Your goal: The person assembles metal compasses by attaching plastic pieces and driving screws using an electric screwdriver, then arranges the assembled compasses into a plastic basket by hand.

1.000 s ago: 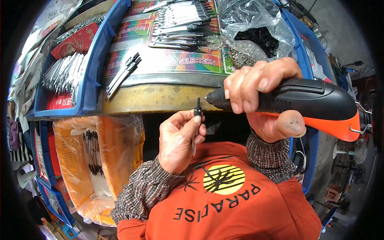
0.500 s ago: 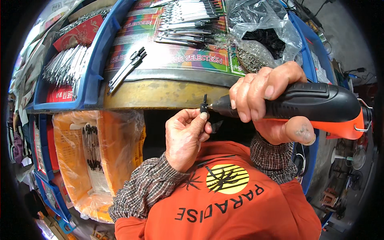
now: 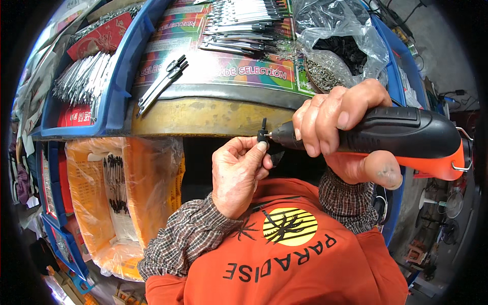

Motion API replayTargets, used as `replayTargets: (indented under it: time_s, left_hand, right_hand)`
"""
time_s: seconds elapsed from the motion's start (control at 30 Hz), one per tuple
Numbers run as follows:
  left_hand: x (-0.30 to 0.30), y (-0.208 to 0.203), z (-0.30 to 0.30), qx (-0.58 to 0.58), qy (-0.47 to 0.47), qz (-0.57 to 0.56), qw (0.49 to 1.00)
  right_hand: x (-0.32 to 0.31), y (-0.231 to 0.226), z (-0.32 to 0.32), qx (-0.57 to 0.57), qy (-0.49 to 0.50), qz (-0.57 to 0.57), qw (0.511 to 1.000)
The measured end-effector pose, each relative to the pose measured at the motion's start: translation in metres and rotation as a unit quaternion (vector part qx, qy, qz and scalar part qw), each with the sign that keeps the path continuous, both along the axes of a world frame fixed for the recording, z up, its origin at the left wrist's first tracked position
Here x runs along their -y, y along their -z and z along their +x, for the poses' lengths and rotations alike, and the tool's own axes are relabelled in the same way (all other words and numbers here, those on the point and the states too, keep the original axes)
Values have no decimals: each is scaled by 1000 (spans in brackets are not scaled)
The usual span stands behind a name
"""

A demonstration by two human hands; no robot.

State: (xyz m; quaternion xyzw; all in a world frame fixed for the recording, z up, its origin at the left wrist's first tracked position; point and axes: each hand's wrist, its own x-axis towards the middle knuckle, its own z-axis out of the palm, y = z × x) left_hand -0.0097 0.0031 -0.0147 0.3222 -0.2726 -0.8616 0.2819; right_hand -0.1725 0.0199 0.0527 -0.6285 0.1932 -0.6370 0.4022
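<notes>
My left fingers (image 3: 256,153) pinch the part (image 3: 263,135), top above them, likely bracing it; right fingers (image 3: 324,124) wrap driver (image 3: 406,133).

A: Strong white glare on the printed sheet (image 3: 203,65), washing its colours right out!

B: The light seems to fall from above: the bench (image 3: 203,114) glows along its front edge, and the gap beneath sinks to near black.

A: Sharp sparkle on the clear bag (image 3: 330,23), softer shine over the plastic film (image 3: 152,203).

B: And the middle is crisp! The hands (image 3: 234,173) come through well lit, just light shading between the fingers.

A: Out right it's dimmer, the clutter (image 3: 417,253) small and soft.

B: Fisheye bend everywhere: the blue tray (image 3: 119,96) bows, the corners drop to solid black.
</notes>
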Motion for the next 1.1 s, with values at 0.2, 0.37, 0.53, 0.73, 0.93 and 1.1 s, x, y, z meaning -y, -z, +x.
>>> replayTargets:
  time_s: [0.2, 0.37, 0.53, 0.73, 0.93, 1.1]
  left_hand:
    - [-1, -6, -2, 16, 10, 0, 1000]
    - [-3, -8, -3, 37, -13, 6, 999]
    - [-3, -10, -2, 36, -18, -6, 999]
    - [-3, -17, -4, 42, -23, 13, 999]
    - [-5, -12, -4, 28, -24, 4, 999]
    - [-5, -11, -5, 15, -28, 7, 999]
  right_hand:
    - [4, -13, -5, -61, -78, -10, 995]
    - [25, -17, -4, -77, -168, -21, 983]
    - [12, -25, 6, -69, -14, 118, 990]
    - [6, -31, 14, -109, 49, 149, 982]
    - [1, -32, 23, -96, 154, 155, 971]
    - [0, -34, 27, -79, 185, 171, 964]
